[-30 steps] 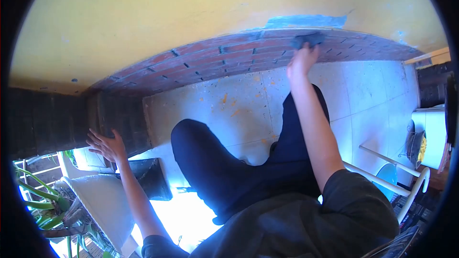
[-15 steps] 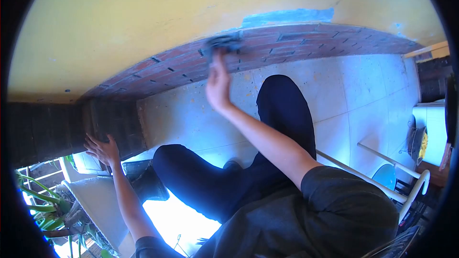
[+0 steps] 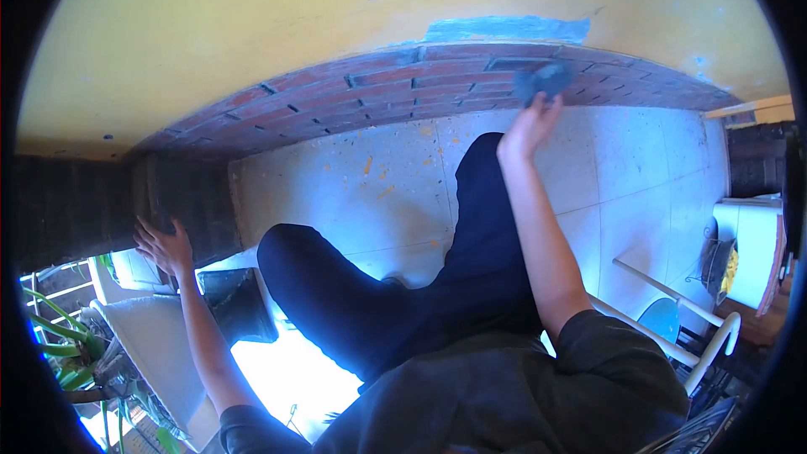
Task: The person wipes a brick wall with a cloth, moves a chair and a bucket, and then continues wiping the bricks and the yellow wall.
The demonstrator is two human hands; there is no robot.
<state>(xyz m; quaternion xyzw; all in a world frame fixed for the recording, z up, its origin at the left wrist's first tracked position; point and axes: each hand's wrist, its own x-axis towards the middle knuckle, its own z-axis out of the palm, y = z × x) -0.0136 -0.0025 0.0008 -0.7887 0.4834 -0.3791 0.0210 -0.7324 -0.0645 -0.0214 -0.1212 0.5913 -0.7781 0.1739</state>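
My right hand [image 3: 532,124] is closed on a grey cloth [image 3: 545,80], smeared by motion. The cloth is against the red brick strip [image 3: 450,76] at the foot of the yellow wall [image 3: 277,25]. Above the cloth, a pale blue-grey patch [image 3: 508,29] marks the wall. My left hand [image 3: 166,250], fingers spread and holding nothing, is at the dark wooden door frame [image 3: 189,210] on the left.
Pale floor tiles [image 3: 336,193] with orange specks lie below the bricks. A potted plant [image 3: 80,345] and a dark bin-like container [image 3: 238,303] are at lower left. To the right stand a white metal rail [image 3: 672,290] and a teal round object [image 3: 658,319].
My right hand has swept the cloth to the right along the brick strip. My left hand stays at the door frame, and the view has shifted slightly.
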